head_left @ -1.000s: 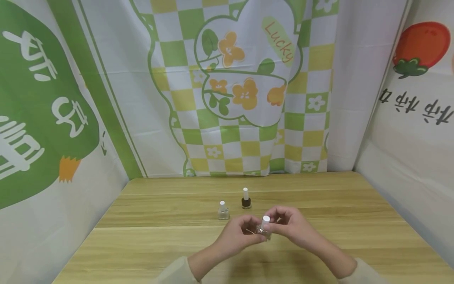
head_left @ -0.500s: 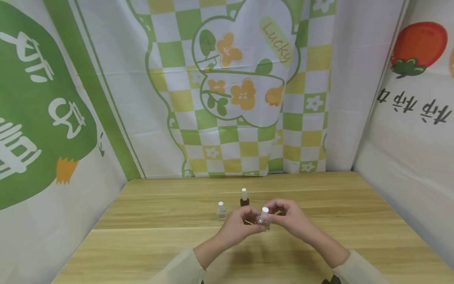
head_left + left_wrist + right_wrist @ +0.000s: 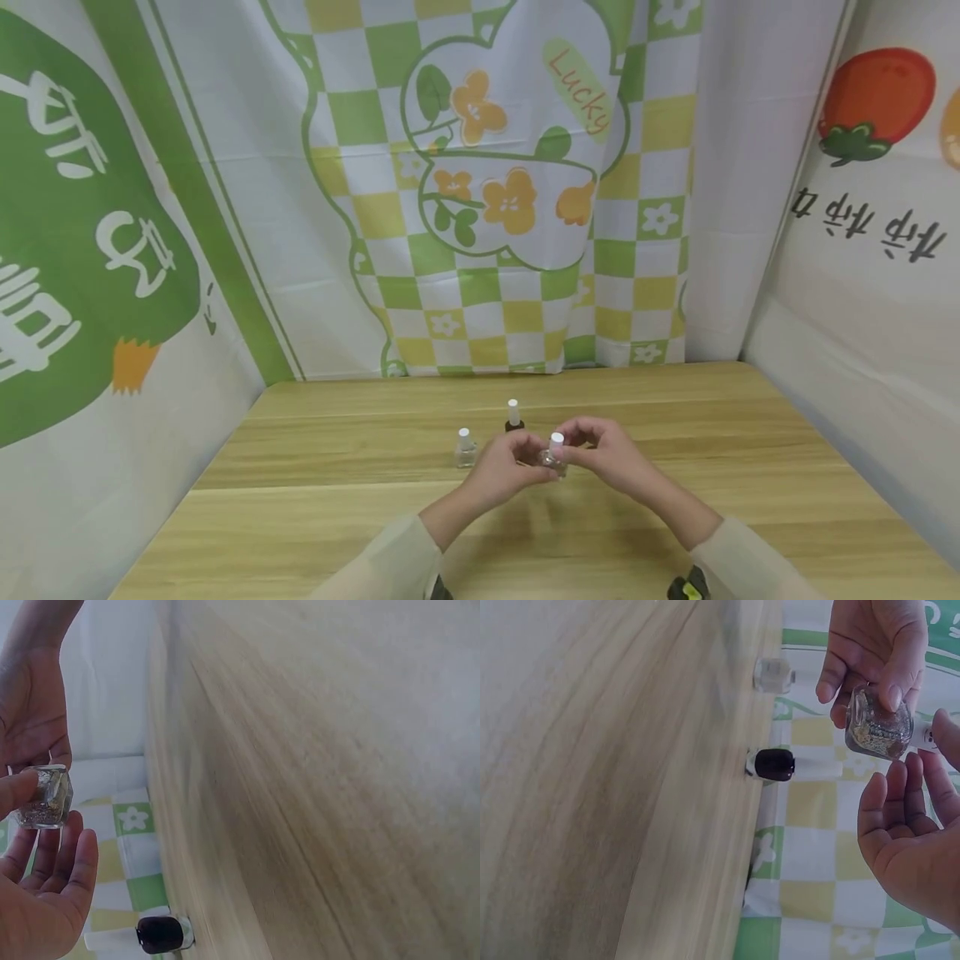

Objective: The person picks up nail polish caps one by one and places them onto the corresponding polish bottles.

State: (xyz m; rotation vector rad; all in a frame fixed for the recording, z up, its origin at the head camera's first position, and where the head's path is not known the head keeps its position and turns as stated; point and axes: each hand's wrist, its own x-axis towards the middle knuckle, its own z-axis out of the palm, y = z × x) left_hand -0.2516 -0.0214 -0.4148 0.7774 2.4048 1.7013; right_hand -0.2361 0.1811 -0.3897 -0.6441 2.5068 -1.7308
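Observation:
A clear glass nail polish bottle with glitter [image 3: 877, 733] is held up above the table between both hands. My left hand [image 3: 504, 472] pinches its glass body, the thumb lying along one face. With thumb and fingers my right hand [image 3: 604, 454] grips the white cap [image 3: 557, 440], which sits on the bottle's neck. In the right wrist view the bottle lies sideways; in the head view its cap points up. Just behind my left hand stands a dark nail polish bottle [image 3: 774, 765] with a white cap, its lower part hidden in the head view.
A clear nail polish bottle with a white cap [image 3: 465, 454] stands upright on the wooden table [image 3: 315, 517], left of the dark one. Printed cloth [image 3: 480, 317] hangs along the table's back edge, with more cloth panels at both sides.
Both hands have moved slightly away from the person with the glitter bottle, so my left hand now covers part of the dark bottle. The head view has shifted slightly.

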